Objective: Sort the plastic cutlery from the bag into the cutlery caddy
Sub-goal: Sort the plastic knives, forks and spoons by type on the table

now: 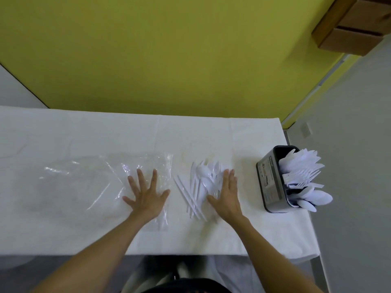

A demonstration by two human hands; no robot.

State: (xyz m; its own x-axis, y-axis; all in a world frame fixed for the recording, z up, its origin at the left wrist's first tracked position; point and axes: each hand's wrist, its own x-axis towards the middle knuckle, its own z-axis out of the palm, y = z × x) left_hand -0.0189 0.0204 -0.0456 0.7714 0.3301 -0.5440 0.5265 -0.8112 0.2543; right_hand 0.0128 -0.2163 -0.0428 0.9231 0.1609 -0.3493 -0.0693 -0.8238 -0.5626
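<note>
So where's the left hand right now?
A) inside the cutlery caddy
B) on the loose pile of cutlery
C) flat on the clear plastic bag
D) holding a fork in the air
C: the left hand lies spread, palm down, on the clear plastic bag, apart from the cutlery pile under the right hand.

Soft, even, fairly dim light falls from above, leaving almost no shadows on the white cloth-covered tabletop. Thin glare streaks cross the crumpled clear plastic bag near the tabletop's left edge. The wide lens bends that edge. Everything looks slightly soft, the frame's bottom blurriest.
</note>
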